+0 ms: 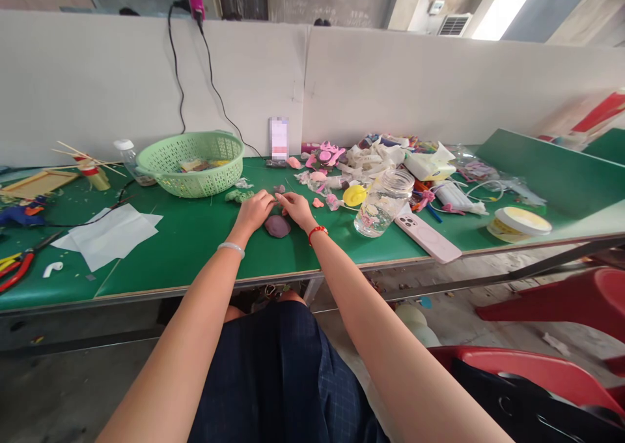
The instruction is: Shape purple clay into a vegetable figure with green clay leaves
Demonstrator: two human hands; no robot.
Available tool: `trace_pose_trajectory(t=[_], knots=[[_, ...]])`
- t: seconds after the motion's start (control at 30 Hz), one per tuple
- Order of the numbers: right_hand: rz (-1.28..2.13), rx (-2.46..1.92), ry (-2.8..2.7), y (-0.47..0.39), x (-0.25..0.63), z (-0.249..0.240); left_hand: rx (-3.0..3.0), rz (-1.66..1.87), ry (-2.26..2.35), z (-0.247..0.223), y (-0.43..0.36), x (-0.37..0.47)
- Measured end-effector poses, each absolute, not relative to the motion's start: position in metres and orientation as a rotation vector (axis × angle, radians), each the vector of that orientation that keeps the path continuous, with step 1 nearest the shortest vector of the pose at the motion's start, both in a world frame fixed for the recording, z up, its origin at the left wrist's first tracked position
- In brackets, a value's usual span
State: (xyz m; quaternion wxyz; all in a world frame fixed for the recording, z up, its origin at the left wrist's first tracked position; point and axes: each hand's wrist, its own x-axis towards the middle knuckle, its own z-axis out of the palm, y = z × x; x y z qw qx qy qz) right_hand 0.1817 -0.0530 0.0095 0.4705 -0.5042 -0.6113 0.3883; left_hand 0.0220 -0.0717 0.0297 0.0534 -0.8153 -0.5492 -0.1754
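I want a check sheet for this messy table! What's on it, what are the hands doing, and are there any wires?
Surface: green table, crowded toward the back and right.
Job's things: flat purple clay piece lying between the hands.
Clutter: green basket, white paper sheets, glass jar, pink phone, tape roll, red-handled pliers, pile of clay bits and wrappers.
Grippers: left hand and right hand rest at the clay, fingertips meeting above it.
Cables: black cable hanging down the white partition.
Surroundings: red chair, concrete floor.

One head cam, looks fwd and down over green table (195, 234), near.
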Motion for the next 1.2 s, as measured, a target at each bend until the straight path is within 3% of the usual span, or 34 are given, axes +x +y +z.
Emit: trace_pose_trajectory(t=[1.2], knots=[[0.940,-1.176,-1.489,-0.0531,0.1838,0.0079,-2.472,-0.460,-1.660,0.0288,-0.0691,0.0206]])
